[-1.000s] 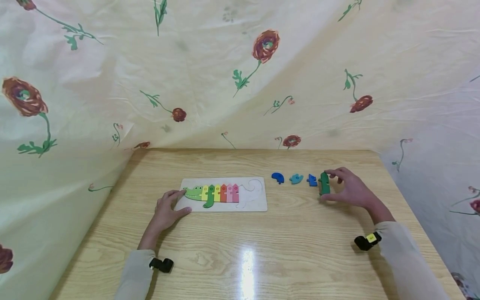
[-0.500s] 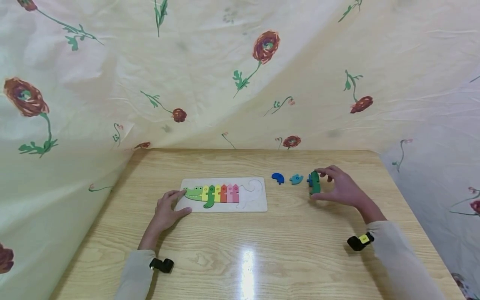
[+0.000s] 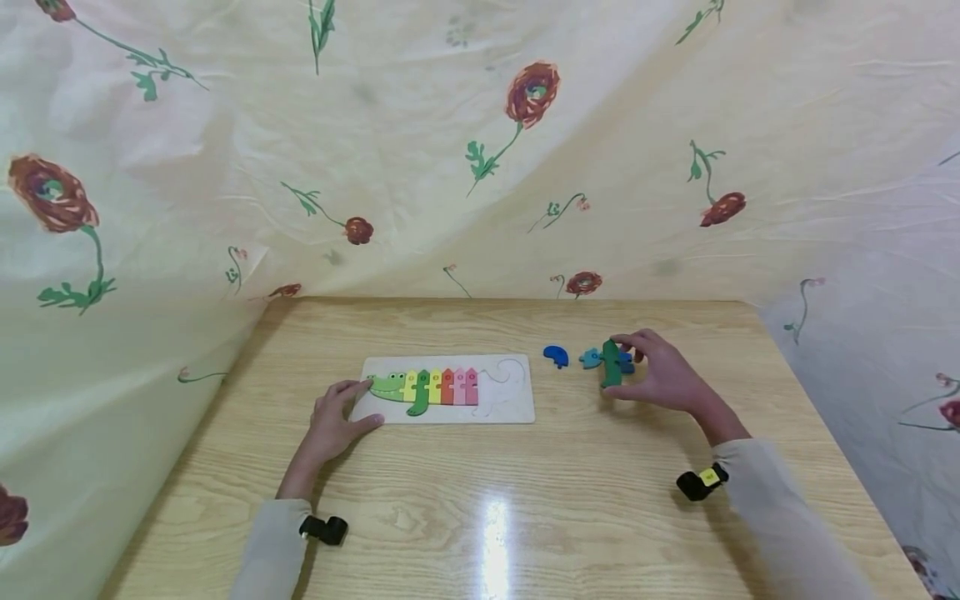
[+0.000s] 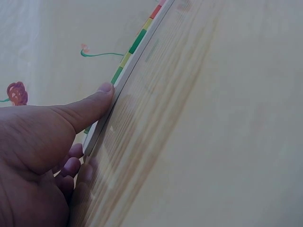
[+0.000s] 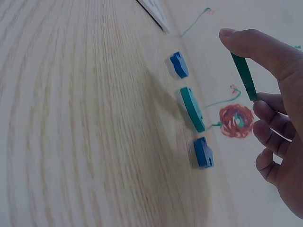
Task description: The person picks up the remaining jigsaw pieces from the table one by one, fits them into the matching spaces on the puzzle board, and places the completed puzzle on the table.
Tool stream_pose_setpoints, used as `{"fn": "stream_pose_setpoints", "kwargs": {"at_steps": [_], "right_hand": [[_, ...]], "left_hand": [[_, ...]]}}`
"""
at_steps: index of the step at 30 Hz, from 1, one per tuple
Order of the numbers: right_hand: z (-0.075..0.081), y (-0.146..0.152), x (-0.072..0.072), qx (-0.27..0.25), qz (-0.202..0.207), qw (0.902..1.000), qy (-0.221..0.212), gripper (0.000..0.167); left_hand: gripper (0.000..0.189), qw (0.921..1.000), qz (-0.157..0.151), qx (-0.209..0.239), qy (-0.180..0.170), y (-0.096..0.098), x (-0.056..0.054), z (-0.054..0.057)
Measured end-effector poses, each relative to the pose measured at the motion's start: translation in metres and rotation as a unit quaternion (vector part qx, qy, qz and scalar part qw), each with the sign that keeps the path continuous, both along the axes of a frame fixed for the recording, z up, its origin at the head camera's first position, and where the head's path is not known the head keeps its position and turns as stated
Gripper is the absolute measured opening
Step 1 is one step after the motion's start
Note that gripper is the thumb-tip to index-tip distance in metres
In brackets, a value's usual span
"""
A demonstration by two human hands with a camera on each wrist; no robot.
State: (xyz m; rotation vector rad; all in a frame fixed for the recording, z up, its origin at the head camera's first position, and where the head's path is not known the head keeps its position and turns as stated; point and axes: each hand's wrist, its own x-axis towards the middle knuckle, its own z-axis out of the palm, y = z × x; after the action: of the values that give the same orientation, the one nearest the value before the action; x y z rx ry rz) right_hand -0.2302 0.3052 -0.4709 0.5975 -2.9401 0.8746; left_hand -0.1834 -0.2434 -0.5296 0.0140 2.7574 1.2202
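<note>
A pale wooden puzzle board (image 3: 508, 408) lies left of the table's middle, with a crocodile's green head and several coloured body pieces fitted in it. My left hand (image 3: 333, 425) holds the board's left end, its thumb (image 4: 97, 101) against the near edge. In my right hand (image 3: 660, 379), thumb and fingertips pinch a dark green puzzle piece (image 3: 611, 364) by its two ends. That piece is raised off the table in the right wrist view. Under and beside it lie a light blue piece (image 3: 591, 358) and a mid-blue piece (image 3: 627, 365), partly covered in the head view.
A dark blue curved piece (image 3: 556, 357) lies between the board and the light blue piece. The wooden table (image 3: 420, 500) ends at a flowered cloth (image 3: 420, 167) behind, with cloth at both sides too. Outlines show on the board's right part.
My right hand has carried the dark green piece leftward, past the mid-blue piece to beside the light blue one. The left hand and the board have stayed still.
</note>
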Motion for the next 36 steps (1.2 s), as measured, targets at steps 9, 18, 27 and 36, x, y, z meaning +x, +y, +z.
{"fn": "stream_pose_setpoints", "kwargs": {"at_steps": [9, 18, 27, 36], "right_hand": [[0.004, -0.016, 0.000, -0.010, 0.017, 0.9998, 0.004, 0.085], [0.007, -0.035, -0.005, -0.016, 0.024, 0.9996, 0.005, 0.088], [0.010, -0.059, -0.011, -0.028, 0.033, 0.9990, 0.000, 0.086], [0.006, -0.086, -0.020, -0.042, 0.057, 0.9975, 0.005, 0.088]], "left_hand": [[0.076, 1.0000, 0.003, -0.002, -0.005, 0.000, 0.000, 0.001], [0.075, 1.0000, 0.002, -0.004, -0.003, 0.001, 0.000, 0.003], [0.076, 1.0000, 0.002, -0.001, -0.004, 0.001, 0.000, 0.003], [0.076, 1.0000, 0.002, 0.000, -0.003, 0.001, 0.000, 0.003]]}}
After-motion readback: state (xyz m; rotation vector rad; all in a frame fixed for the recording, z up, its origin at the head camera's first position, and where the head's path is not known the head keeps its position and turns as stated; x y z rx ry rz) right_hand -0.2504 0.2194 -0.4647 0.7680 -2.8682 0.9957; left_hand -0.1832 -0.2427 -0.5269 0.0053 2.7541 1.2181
